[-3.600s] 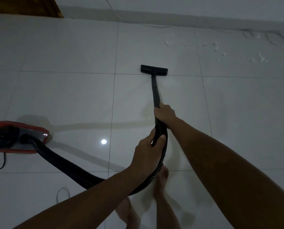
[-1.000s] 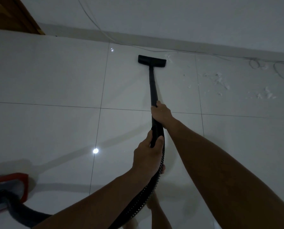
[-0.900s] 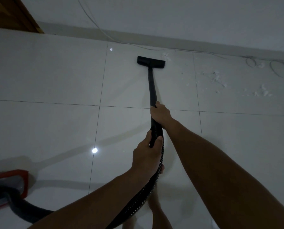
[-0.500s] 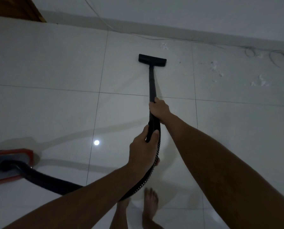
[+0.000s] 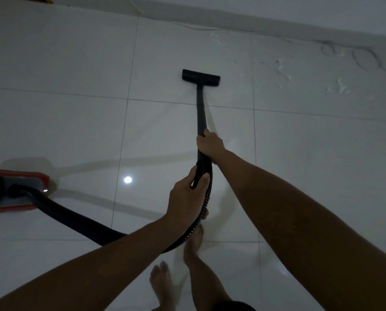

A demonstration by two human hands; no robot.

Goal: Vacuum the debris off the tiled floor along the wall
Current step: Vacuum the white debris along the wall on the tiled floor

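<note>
I hold a black vacuum wand (image 5: pixel 200 108) with both hands. My right hand (image 5: pixel 210 144) grips the wand higher up, and my left hand (image 5: pixel 186 194) is closed on the ribbed hose end (image 5: pixel 206 198) below it. The flat black nozzle (image 5: pixel 201 77) rests on the white tiled floor (image 5: pixel 75 122), well short of the wall. White scraps of debris (image 5: pixel 281 70) lie to the right of the nozzle, with more debris (image 5: pixel 215 39) close to the baseboard. The hose runs left to the red vacuum body (image 5: pixel 14 189).
The white wall and baseboard (image 5: pixel 255 19) run across the top. A thin wire (image 5: pixel 365 59) loops on the floor at the upper right beside the debris. My bare feet (image 5: pixel 176 265) stand just below my hands. A light reflection (image 5: pixel 127 179) shines on a tile.
The nozzle has been drawn back from the wall toward me, leaving debris near the baseboard uncovered. The vacuum body has come further into view at the left.
</note>
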